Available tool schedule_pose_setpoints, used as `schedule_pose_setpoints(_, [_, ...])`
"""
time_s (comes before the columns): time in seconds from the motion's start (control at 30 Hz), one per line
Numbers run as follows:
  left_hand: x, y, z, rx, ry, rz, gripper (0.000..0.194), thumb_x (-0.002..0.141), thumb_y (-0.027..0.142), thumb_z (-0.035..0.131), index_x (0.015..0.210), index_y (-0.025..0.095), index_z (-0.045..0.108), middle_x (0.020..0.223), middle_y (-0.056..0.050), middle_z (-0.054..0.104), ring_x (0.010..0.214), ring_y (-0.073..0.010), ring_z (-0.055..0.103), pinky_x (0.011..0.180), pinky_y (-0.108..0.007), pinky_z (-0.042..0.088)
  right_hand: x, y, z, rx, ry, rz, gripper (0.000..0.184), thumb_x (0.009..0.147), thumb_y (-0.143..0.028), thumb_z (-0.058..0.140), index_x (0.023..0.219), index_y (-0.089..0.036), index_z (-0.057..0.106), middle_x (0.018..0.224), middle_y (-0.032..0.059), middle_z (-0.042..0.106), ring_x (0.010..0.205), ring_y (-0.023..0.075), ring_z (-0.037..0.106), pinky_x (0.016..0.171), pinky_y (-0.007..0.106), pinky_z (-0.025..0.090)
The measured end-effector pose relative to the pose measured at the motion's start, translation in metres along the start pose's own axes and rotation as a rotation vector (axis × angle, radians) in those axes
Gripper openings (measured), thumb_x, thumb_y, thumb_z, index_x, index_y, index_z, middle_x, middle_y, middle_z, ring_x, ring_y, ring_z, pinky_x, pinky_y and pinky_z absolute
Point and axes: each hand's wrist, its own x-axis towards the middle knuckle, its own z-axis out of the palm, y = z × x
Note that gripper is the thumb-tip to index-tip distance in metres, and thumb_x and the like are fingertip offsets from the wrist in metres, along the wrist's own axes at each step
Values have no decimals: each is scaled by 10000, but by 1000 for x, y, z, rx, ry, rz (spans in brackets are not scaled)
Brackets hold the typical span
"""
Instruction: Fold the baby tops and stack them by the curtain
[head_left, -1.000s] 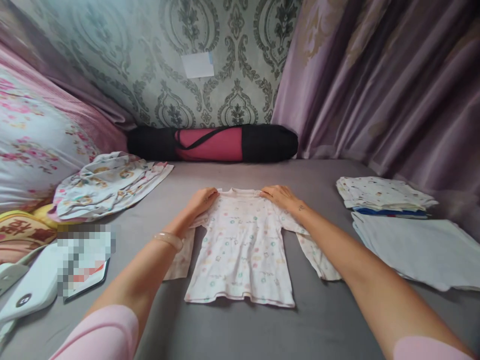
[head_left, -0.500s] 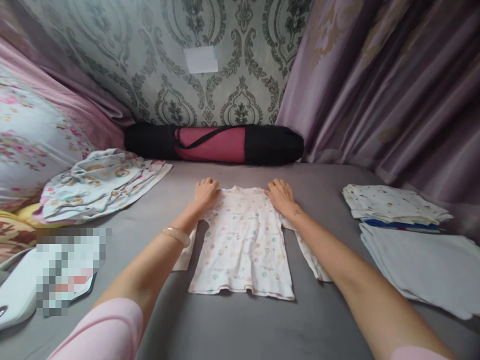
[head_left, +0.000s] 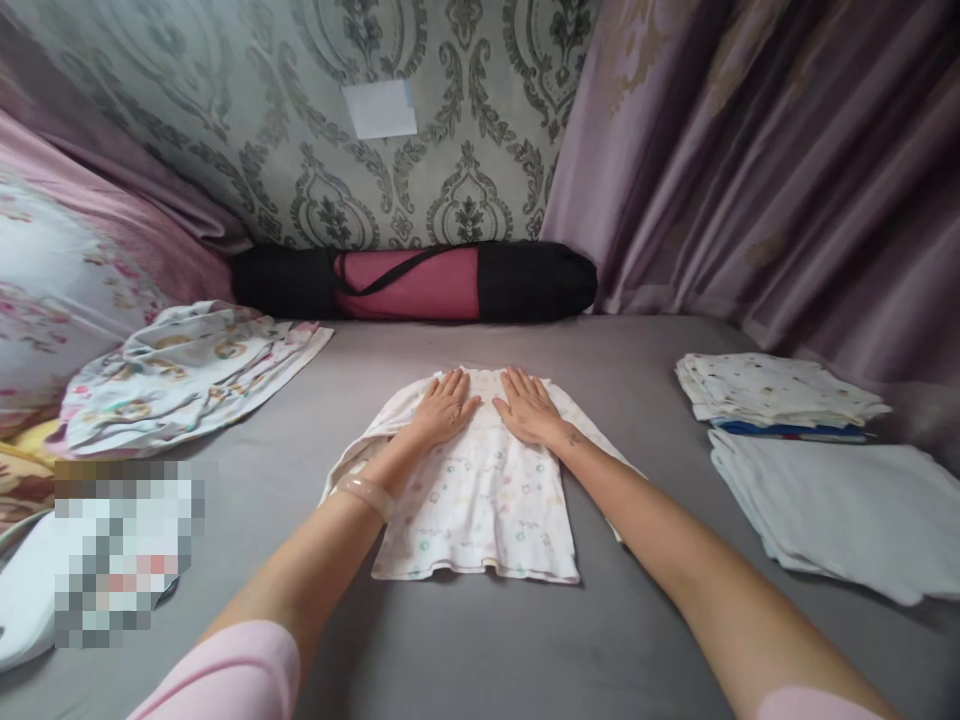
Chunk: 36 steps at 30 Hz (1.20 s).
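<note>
A small white long-sleeved shirt [head_left: 480, 510] with a pastel print lies spread out on the grey bed sheet [head_left: 465, 650], its hem toward me and its sleeves slanting out to both sides. My left hand [head_left: 448, 405] rests flat on the upper left of the shirt, fingers stretched out toward the collar. Lying flat on the upper right is my right hand [head_left: 529, 405], its fingers also extended. Neither hand grips the cloth. Both palms partly hide the shoulders.
Folded clothes [head_left: 780, 388] and a folded light-coloured cloth [head_left: 840, 500] lie at right. On the left are a crumpled printed garment [head_left: 195, 375] and a partly blurred white object [head_left: 30, 590]. A black and red bag [head_left: 420, 285] lies along the wall.
Both hands have moved inward from the shirt's shoulder edges onto its upper front, and the fingers have gone from curled to flat. More of the sleeves' upper parts shows now.
</note>
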Motion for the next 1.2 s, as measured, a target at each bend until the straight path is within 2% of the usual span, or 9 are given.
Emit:
schedule_pose_setpoints(0.17, [1,2,-5,18,-67,-39,637,995,476,186,1505,97,226,1586,-138,196,1472,-248,146,1187,-436,138,8,7,-6,206,-21,-9,646,972,-455,313,1510,-99,270,1594,108,170,1468,230,116,1186,408,77])
schedule_pose_setpoints(0.27, [2,2,-8,-3,-108,-37,637,995,470,193,1504,87,212,1588,-154,181,1472,-260,138,1183,-447,136,2,30,-23,470,113,60,536,975,-406,341,1439,-150,418,1514,116,381,1382,185,358,1118,313,279])
schedule_pose_setpoints(0.37, [3,0,-11,-19,-101,-18,616,990,454,247,1476,78,260,1572,-185,219,1457,-293,188,1161,-483,180,-30,64,-45,565,299,220,401,934,-374,443,1220,-150,613,1209,118,657,1079,178,619,916,269,452])
schedule_pose_setpoints(0.47, [8,5,-15,-1,6,14,550,945,366,402,1418,87,357,1500,-210,349,1387,-317,335,1113,-481,281,-85,90,-63,436,123,359,384,889,-471,496,889,-142,694,754,55,706,699,167,643,622,240,448])
schedule_pose_setpoints(0.57, [20,23,-16,-39,183,113,451,880,216,464,1325,146,473,1357,-168,506,1236,-290,499,1030,-440,390,-136,95,-71,269,-72,504,491,827,-617,519,718,-159,657,565,30,616,530,151,562,502,241,346])
schedule_pose_setpoints(0.77, [48,81,6,-321,238,427,334,856,94,384,1092,142,616,1086,-119,652,1048,-221,607,960,-361,474,-167,75,-61,136,-118,442,379,740,-556,632,864,-200,596,819,51,653,710,185,582,552,248,307])
schedule_pose_setpoints(0.9, [52,100,27,-452,287,435,334,902,122,367,1154,144,585,1179,-134,629,1133,-216,580,1016,-378,456,-163,73,-54,247,-94,371,274,724,-363,657,908,-196,542,869,24,630,766,170,571,580,228,317])
schedule_pose_setpoints(1.0, [50,103,35,-443,295,402,341,937,159,352,1204,136,563,1260,-144,596,1217,-218,536,1072,-385,414,-160,74,-66,282,-81,297,223,739,-196,604,945,-200,520,870,4,617,760,153,561,598,220,335])
schedule_pose_setpoints(1.2, [44,108,28,-302,259,347,421,980,292,345,1321,105,505,1388,-164,515,1314,-227,457,1124,-363,347,-165,78,-97,-409,326,154,246,880,-37,395,1010,-166,559,1010,115,583,905,231,497,736,318,335])
